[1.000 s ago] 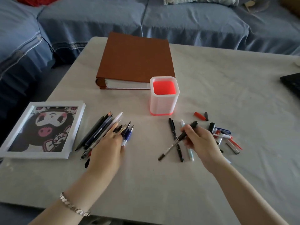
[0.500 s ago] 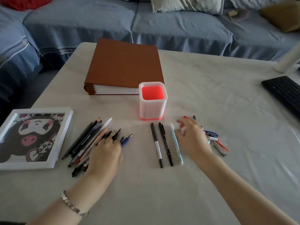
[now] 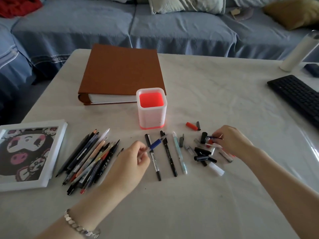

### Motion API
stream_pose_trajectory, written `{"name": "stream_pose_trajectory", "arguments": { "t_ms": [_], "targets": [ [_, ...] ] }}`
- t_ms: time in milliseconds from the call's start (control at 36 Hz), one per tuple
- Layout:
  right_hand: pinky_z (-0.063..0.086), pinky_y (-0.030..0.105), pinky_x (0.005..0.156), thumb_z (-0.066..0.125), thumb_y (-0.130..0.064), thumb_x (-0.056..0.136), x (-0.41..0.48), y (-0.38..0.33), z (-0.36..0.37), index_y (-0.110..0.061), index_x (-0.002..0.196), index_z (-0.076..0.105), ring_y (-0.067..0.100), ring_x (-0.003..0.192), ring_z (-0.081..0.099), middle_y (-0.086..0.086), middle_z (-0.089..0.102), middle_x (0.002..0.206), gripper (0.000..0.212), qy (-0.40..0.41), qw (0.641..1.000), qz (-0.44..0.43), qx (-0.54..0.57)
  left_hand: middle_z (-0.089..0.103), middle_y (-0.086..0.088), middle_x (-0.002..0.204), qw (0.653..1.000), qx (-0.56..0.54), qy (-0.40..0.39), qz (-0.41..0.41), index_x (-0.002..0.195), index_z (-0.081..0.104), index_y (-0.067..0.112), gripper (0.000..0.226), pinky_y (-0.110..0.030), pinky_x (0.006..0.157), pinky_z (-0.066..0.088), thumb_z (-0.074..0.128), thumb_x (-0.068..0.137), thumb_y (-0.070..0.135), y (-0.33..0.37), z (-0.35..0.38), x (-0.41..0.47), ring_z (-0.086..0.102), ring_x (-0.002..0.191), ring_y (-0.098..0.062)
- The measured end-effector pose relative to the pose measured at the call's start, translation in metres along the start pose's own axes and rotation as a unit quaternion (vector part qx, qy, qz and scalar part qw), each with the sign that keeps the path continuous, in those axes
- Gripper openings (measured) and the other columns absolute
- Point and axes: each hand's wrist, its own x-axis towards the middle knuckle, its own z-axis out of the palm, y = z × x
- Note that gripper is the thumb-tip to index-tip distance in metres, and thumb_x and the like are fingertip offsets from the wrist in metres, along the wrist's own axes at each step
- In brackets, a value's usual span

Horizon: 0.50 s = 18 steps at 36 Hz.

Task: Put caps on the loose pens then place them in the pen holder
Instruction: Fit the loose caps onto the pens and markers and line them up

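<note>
A white pen holder (image 3: 151,118) with a red inside stands mid-table, with no pens in it. My left hand (image 3: 133,163) pinches a blue-gripped pen (image 3: 156,144), lifted with its tip pointing up and right. A heap of uncapped pens (image 3: 89,159) lies left of that hand. Three capped pens (image 3: 165,154) lie side by side in front of the holder. My right hand (image 3: 231,142) pinches a blue cap (image 3: 214,138) at the pile of loose caps (image 3: 205,152).
A brown binder (image 3: 120,71) lies behind the holder. A white picture frame (image 3: 57,144) sits at the left edge. A black keyboard (image 3: 296,95) and a white cylinder (image 3: 298,52) are at the right. A red cap (image 3: 191,126) lies apart. A blue sofa (image 3: 155,26) is behind.
My left hand has lifted the blue-gripped pen out of the heap and carried it right. My right hand moved right from beside the laid-down pens into the cap pile and took a blue cap.
</note>
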Motion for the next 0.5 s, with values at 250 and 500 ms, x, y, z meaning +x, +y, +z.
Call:
{"name": "stream_pose_trajectory", "arguments": {
  "t_ms": [250,500],
  "targets": [
    [0.047,0.037,0.078,0.047,-0.022,0.092,-0.017,-0.001,-0.002,-0.012,0.104,0.062,0.027,0.091,0.056,0.008,0.061,0.104,0.022,0.056,0.998,0.013,0.029,0.061,-0.003,0.068,0.999,-0.046,-0.022,0.006,0.078,0.054,0.028,0.013,-0.026,0.06,0.042,0.057,0.086,0.017,0.003,-0.003,-0.002,0.054,0.068,-0.019],
    [0.043,0.013,0.057,0.056,-0.012,0.088,-0.071,-0.058,-0.027,-0.029,0.083,0.06,0.002,0.053,0.053,0.0,0.06,0.067,0.018,0.062,0.904,-0.079,0.415,0.06,0.007,0.079,0.995,-0.08,-0.058,0.021,0.083,0.059,0.03,0.009,-0.022,0.061,0.044,0.058,0.086,0.022,0.01,-0.008,-0.006,0.056,0.069,-0.018]
  ]
}}
